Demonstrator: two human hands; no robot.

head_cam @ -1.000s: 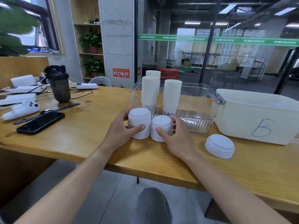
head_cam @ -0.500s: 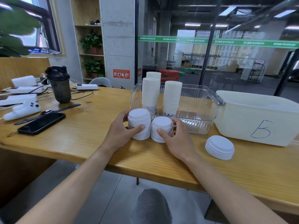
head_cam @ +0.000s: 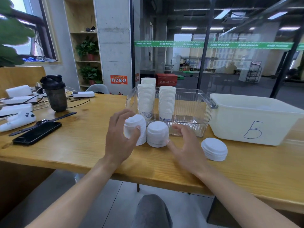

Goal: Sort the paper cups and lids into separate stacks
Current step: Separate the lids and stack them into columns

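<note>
Hands: left hand [head_cam: 120, 139] grips left lid stack [head_cam: 135, 129], blurred; right hand [head_cam: 185, 146] spread, thumb tip at middle lid stack [head_cam: 157, 134] | desk [head_cam: 82, 145]: third lid stack [head_cam: 214, 151] apart to the right | clear bin [head_cam: 194, 111]: three paper cup stacks [head_cam: 166, 102] upright | white tub [head_cam: 253, 119] marked B, touching bin

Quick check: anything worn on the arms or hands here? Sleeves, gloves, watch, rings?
Nothing visible. Left hand and right hand are ungloved; both forearms are uncovered up to the frame edge, no sleeves in view. No watch, band or ring shows, though motion blur softens the fingers.
</note>
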